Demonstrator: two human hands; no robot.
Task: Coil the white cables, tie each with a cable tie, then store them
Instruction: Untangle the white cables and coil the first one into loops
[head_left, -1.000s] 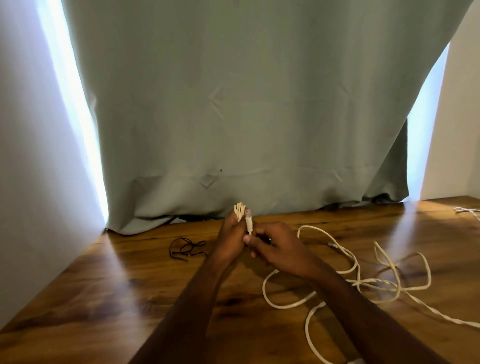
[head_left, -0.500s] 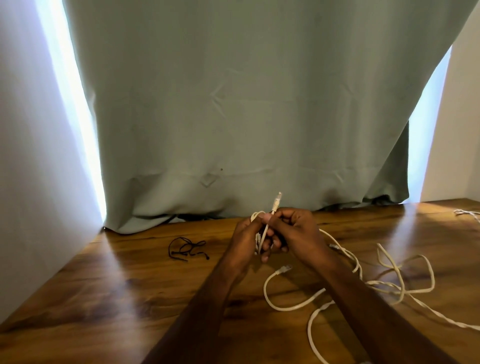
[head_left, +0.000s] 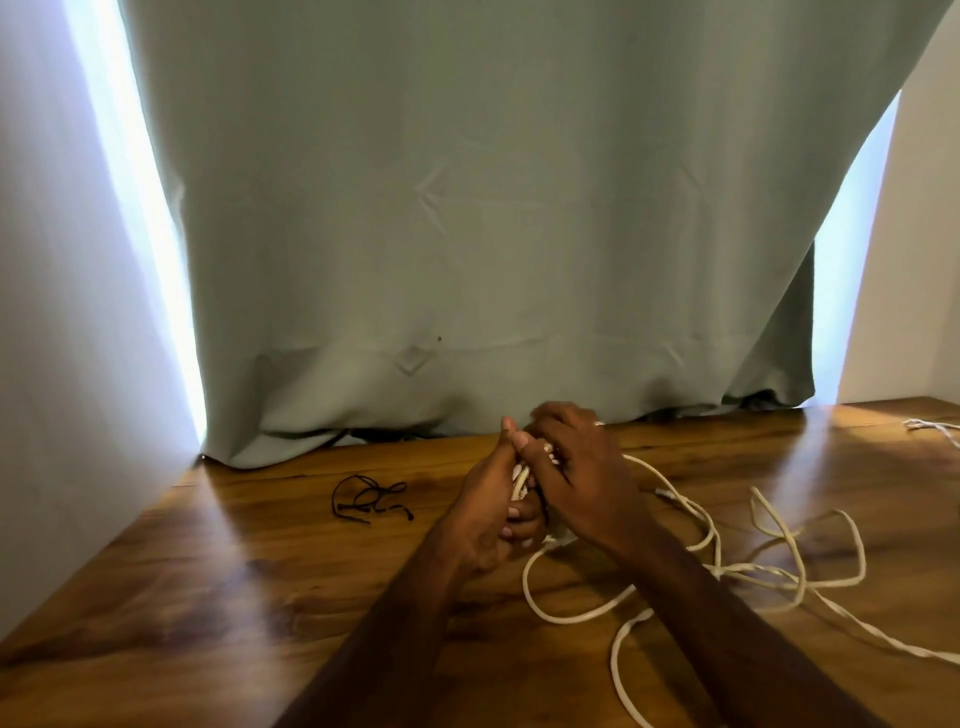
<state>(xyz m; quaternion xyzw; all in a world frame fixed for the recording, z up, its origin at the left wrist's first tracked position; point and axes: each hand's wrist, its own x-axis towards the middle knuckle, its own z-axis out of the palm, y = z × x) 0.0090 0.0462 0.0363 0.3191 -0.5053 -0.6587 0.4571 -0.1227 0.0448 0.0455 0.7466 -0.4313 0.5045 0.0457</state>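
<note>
A small white cable coil (head_left: 521, 480) is held upright between my two hands above the wooden table (head_left: 218, 613). My left hand (head_left: 491, 512) grips the coil from the left with curled fingers. My right hand (head_left: 582, 478) closes over it from the right and covers most of it. A long loose white cable (head_left: 571, 616) trails from the hands in loops across the table to the right. Thin black cable ties (head_left: 366, 498) lie on the table left of my hands.
A grey-green curtain (head_left: 493, 234) hangs along the back of the table, with bright light at both its sides. A white wall (head_left: 62, 364) bounds the table's left edge. Another piece of white cable (head_left: 932, 427) lies at the far right.
The cable end that my right hand held pointing up is now out of sight, and my right hand has closed over the coil. Both hands sit slightly lower, closer together.
</note>
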